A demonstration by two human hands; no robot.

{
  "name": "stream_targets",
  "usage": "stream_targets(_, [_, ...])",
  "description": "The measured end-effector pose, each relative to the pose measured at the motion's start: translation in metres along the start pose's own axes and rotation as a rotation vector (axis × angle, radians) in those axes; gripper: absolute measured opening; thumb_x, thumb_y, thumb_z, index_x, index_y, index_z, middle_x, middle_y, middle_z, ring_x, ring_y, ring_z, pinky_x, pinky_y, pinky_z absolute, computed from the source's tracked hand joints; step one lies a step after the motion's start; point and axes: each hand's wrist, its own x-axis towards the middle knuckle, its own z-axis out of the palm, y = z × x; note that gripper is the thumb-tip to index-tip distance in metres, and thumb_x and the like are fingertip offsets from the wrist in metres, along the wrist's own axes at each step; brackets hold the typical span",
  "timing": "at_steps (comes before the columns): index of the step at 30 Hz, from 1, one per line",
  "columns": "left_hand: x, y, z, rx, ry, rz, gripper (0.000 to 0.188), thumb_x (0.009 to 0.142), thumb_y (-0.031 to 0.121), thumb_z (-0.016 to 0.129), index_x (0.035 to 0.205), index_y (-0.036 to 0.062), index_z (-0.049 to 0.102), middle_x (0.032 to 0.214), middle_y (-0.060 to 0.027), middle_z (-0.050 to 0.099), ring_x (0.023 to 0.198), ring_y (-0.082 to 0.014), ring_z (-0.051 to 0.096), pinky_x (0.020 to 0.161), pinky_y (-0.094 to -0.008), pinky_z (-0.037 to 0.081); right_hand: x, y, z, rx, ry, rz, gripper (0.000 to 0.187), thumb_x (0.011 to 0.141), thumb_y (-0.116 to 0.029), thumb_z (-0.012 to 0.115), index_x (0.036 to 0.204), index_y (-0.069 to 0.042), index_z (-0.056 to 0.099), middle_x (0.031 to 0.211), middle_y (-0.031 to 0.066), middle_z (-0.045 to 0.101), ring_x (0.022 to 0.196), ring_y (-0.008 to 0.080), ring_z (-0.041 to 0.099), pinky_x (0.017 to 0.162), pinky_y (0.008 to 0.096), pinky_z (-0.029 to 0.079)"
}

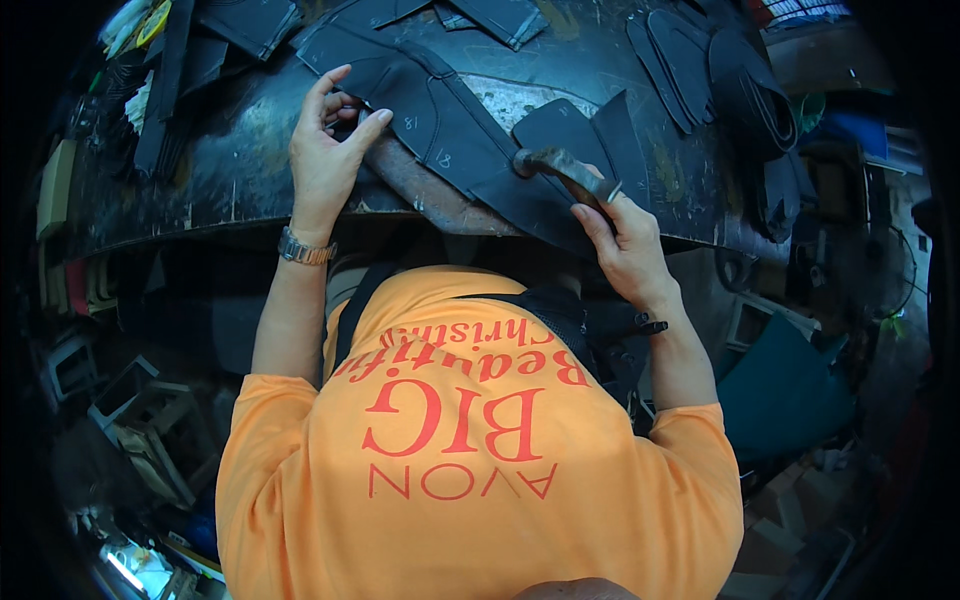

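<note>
Ideally, the right hand (634, 242), grasping the hammer (562, 168), would tap squarely on the black piece (428, 108) at upper centre, clear of the left hand (328, 142), whose hold I can't tell.

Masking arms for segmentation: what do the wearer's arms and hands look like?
Short orange sleeves, bare forearms. Left hand ungloved, metal link-band watch at the wrist. Right hand ungloved; dark item by that forearm, unclear whether worn.

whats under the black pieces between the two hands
A worn brown surface shows past the near edge of the black pieces, and a pale speckled patch shows between them. The pieces cover the rest, so whether both are one slab cannot be told.
</note>
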Motion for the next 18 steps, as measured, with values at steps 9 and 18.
stream_targets(9, [-0.005, 0.002, 0.005, -0.016, 0.022, 0.028, 0.048, 0.079, 0.021, 0.082, 0.123, 0.0108, 0.067, 0.101, -0.0044, 0.067, 0.092, -0.0145, 0.062, 0.083, -0.0298, 0.052, 0.017, -0.027, -0.003, -0.097, -0.108, -0.014, 0.032, 0.093, -0.011, 0.066, 0.124, -0.005, 0.062, 0.099, 0.0149, 0.069, 0.078, 0.0302, 0.069, 0.069, 0.0365, 0.054])
stream_targets(18, [-0.002, -0.001, 0.004, -0.042, -0.008, 0.015, 0.044, 0.083, 0.019, 0.079, 0.124, 0.0096, 0.065, 0.103, -0.0050, 0.068, 0.092, -0.0137, 0.062, 0.083, -0.0274, 0.051, 0.018, -0.020, -0.003, 0.007, -0.022, -0.001, 0.023, 0.092, -0.014, 0.068, 0.113, -0.004, 0.065, 0.093, 0.0121, 0.070, 0.078, 0.0257, 0.065, 0.070, 0.0349, 0.052])
